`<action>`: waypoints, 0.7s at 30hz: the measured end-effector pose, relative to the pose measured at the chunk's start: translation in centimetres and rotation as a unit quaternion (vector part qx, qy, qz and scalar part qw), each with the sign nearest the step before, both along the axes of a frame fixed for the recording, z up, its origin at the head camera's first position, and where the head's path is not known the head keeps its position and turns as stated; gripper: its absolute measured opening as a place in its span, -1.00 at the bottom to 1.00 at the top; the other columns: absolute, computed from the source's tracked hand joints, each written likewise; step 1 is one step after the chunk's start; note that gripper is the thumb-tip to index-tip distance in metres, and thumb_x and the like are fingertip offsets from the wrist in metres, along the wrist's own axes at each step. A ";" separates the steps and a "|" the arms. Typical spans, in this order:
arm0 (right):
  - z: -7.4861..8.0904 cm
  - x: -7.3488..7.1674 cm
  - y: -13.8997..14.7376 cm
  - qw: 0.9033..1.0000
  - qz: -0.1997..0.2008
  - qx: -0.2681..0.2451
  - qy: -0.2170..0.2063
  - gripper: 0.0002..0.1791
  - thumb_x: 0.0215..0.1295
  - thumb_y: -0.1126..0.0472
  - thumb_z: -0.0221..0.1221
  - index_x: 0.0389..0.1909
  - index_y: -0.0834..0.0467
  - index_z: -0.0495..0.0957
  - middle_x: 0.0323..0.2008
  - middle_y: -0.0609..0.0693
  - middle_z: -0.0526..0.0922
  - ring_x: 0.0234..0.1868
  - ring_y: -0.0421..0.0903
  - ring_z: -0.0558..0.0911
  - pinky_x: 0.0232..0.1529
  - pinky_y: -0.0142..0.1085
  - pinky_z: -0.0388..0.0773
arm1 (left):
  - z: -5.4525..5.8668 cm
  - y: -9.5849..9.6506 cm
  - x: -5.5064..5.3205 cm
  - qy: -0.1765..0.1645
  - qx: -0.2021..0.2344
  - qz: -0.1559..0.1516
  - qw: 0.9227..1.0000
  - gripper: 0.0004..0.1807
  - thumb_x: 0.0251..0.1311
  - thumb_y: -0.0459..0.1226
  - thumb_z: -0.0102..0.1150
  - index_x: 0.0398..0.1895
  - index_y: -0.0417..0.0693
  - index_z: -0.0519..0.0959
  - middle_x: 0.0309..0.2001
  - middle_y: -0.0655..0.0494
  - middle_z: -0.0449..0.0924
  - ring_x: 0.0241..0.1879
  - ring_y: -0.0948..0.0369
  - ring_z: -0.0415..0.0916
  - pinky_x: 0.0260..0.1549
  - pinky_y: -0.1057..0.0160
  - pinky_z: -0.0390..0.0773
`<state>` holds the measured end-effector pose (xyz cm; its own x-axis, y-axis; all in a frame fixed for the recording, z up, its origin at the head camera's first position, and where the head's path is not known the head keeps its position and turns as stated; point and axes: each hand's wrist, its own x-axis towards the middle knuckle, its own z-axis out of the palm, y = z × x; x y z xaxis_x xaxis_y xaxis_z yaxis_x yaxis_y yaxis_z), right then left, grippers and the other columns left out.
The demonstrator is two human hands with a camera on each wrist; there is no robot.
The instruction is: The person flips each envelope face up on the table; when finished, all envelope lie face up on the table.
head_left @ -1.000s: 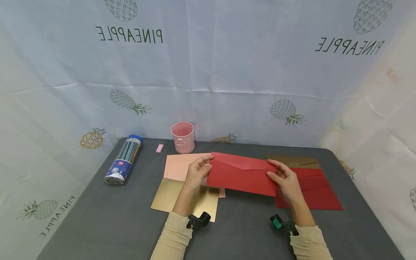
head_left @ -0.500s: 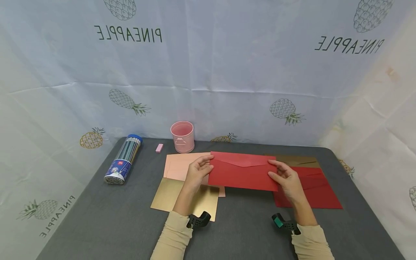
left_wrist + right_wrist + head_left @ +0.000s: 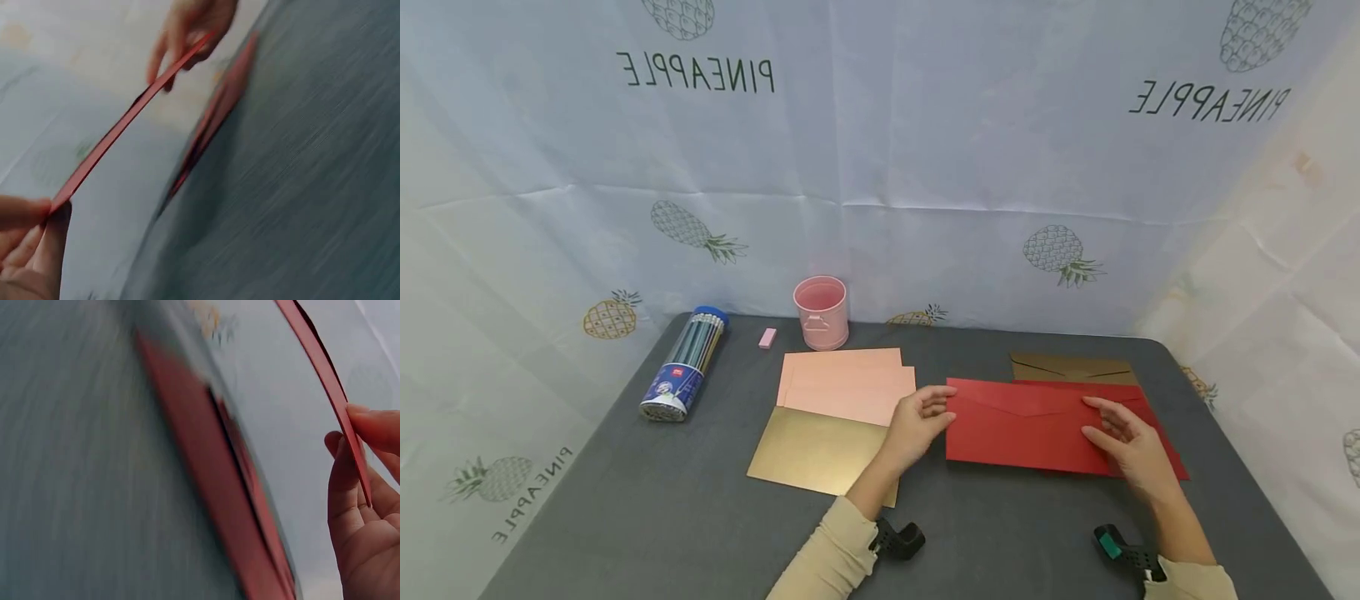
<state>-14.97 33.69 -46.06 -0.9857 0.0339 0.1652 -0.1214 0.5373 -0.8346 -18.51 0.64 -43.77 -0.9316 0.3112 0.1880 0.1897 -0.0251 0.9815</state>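
Note:
A bright red envelope [image 3: 1018, 425], its pointed flap toward me, is stretched between both hands above the table. My left hand [image 3: 917, 423] pinches its left end between thumb and fingers. At the other end, my right hand [image 3: 1131, 442] grips it the same way, as the right wrist view shows with the envelope [image 3: 334, 394] seen edge-on. Beneath and behind it on the right lie more red envelopes [image 3: 1157, 425], largely covered by the held one in the head view. The left wrist view shows a gap between the held envelope [image 3: 119, 128] and those red envelopes [image 3: 219, 109].
Brown envelopes [image 3: 1071, 369] lie at the back right. Left of my hands are pink envelopes [image 3: 842, 383] and a gold envelope [image 3: 816, 450]. A pink bucket [image 3: 822, 315], a pink eraser [image 3: 767, 338] and a tub of pencils [image 3: 685, 364] stand or lie along the back left.
Both hands have carried the red envelope rightward and slightly down, from the middle to over the red envelopes. The pink envelopes and the gold envelope are now more exposed.

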 end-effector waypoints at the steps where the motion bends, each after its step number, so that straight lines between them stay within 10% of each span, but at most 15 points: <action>1: -0.1 0.5 0.8 1.000 -0.010 0.019 -0.005 -0.45 0.30 0.16 0.18 0.30 0.14 0.35 -0.12 -0.48 0.41 -0.20 -0.40 0.38 -0.34 -0.57 0.41 | -0.5 1.0 0.4 0.003 -0.010 0.007 1.000 -0.63 0.15 -0.52 0.16 0.06 -0.34 0.52 0.05 -0.21 0.57 0.02 -0.04 0.52 -0.05 0.36 0.55; 7: -0.6 3.3 5.1 0.994 -0.050 0.078 -0.055 -0.42 0.29 0.05 0.19 0.31 0.07 0.37 -0.28 -0.32 0.40 -0.30 -0.38 0.37 -0.45 -0.45 0.37 | -3.7 6.5 2.1 -0.039 -0.044 0.041 0.997 -0.69 0.08 -0.51 0.24 -0.07 -0.17 0.62 -0.13 0.01 0.66 -0.20 0.28 0.61 -0.27 0.46 0.57; 21: -2.2 5.7 10.5 0.991 -0.077 0.047 -0.103 -0.38 0.31 -0.03 0.14 0.38 -0.04 0.27 -0.09 -0.76 0.21 -0.16 -0.80 0.21 -0.33 -0.69 0.41 | -4.2 13.0 4.8 -0.096 -0.099 0.050 0.989 -0.73 0.03 -0.54 0.23 -0.23 -0.07 0.64 -0.39 0.16 0.54 -0.42 0.41 0.54 -0.46 0.47 0.48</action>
<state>-9.31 44.15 -48.27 -0.9833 0.1796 -0.0302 0.1359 0.6131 -0.7782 -13.70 13.63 -48.01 -0.9723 0.2283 -0.0498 -0.0080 0.1807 0.9835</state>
